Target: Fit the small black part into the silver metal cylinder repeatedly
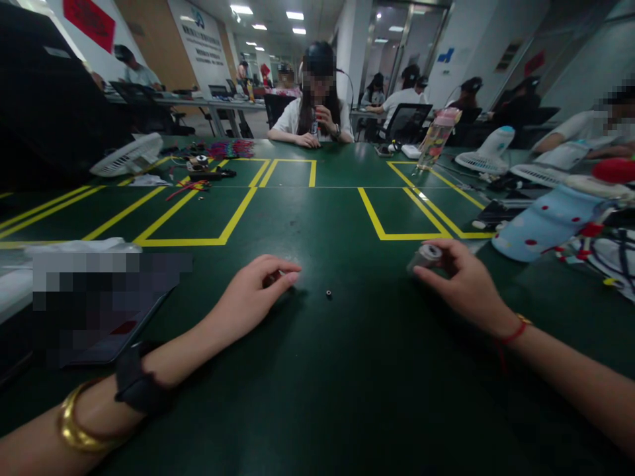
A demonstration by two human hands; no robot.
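Note:
My left hand [255,291] rests on the dark green table [317,370], its fingers curled together in a pinch over something small that I cannot make out. A tiny dark ring-shaped part [328,293] lies on the table just right of its fingertips. My right hand [464,281] is closed around a small grey cylinder [425,256], holding it tilted just above the table. A red string bracelet sits on my right wrist; a gold bangle and a black band sit on my left forearm.
A dark tablet [106,317] lies at my left. A light blue spotted fan [550,221] and cables crowd the right edge. Yellow tape boxes [401,215] mark the table. A person [317,106] sits opposite; a white fan [129,155], small tools and a bottle [436,139] stand farther off.

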